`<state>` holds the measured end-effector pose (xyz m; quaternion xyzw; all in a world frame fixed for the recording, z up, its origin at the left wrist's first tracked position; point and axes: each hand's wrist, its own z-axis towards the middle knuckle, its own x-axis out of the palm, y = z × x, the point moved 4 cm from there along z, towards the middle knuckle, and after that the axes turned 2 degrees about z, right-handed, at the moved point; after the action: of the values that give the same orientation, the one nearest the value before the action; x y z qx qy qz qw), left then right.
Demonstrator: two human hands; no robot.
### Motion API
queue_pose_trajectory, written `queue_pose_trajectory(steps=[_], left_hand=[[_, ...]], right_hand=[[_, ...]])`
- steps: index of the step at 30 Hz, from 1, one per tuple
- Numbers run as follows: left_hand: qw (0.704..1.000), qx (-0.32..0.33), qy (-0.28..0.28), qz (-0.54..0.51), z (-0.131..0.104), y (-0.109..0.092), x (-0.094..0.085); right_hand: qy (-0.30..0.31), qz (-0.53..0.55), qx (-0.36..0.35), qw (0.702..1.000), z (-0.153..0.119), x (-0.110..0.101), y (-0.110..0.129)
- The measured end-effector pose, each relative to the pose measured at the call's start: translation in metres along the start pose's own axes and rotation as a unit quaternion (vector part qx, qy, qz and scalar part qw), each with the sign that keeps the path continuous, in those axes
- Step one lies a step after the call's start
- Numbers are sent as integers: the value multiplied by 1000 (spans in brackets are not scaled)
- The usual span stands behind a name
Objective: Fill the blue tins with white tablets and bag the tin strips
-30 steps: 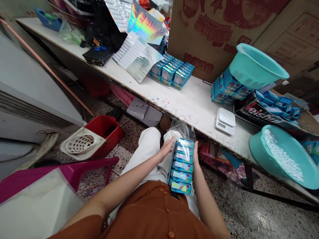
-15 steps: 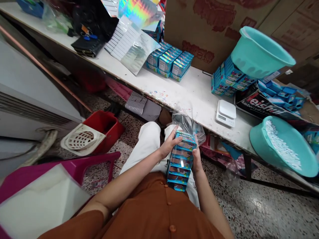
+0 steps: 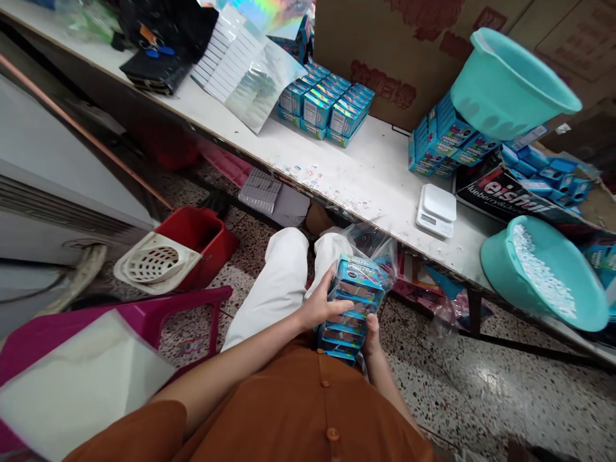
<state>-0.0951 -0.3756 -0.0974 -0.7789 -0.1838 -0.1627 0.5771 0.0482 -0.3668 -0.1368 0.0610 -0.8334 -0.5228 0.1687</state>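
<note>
A stack of blue candy boxes [image 3: 359,277] in a clear plastic bag [image 3: 373,244] rests upright over my lap, its lower end against my brown shirt. My left hand [image 3: 325,307] grips the stack from the left, thumb laid across the front. From the right side my right hand [image 3: 371,337] clasps the same stack, its thumb up and the other fingers hidden behind the boxes. The loose top of the bag spreads beyond the uppermost box towards the table edge.
On the white table [image 3: 380,183] stand rows of blue boxes [image 3: 317,106], a white scale [image 3: 436,212], a turquoise tub [image 3: 500,276] of small white pieces and another turquoise tub [image 3: 510,90]. A red bucket [image 3: 206,247] and a magenta chair [image 3: 192,305] are at left.
Both hands have slid down along the bagged stack, towards my body. The bag's loose top has shifted and now spreads more to the right. My view has tilted slightly.
</note>
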Motion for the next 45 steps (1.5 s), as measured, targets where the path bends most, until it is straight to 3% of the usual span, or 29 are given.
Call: queue_pose_trajectory(steps=[5, 11, 16, 22, 32, 38, 42, 45], left_hand=[[999, -22, 10, -42, -3, 7, -10], [998, -18, -45, -44, 10, 10, -16], [996, -39, -74, -23, 2, 18, -14], [995, -89, -38, -27, 0, 37, -22], [991, -137, 5, -9, -6, 40, -16], [987, -159, -37, 13, -2, 36, -14], [991, -83, 0, 101, -4, 31, -14], [970, -32, -62, 233, -1, 28, -37]], right_hand=[[13, 8, -6, 1000, -2, 7, 5], [47, 33, 11, 998, 17, 13, 20], [32, 22, 32, 999, 11, 8, 7], [37, 35, 46, 998, 1, 0, -15], [50, -19, 65, 996, -18, -15, -12], [73, -147, 73, 984, -4, -26, 4], [18, -337, 1, 941, 14, -48, 32], [-8, -389, -67, 919, 30, -55, 47]])
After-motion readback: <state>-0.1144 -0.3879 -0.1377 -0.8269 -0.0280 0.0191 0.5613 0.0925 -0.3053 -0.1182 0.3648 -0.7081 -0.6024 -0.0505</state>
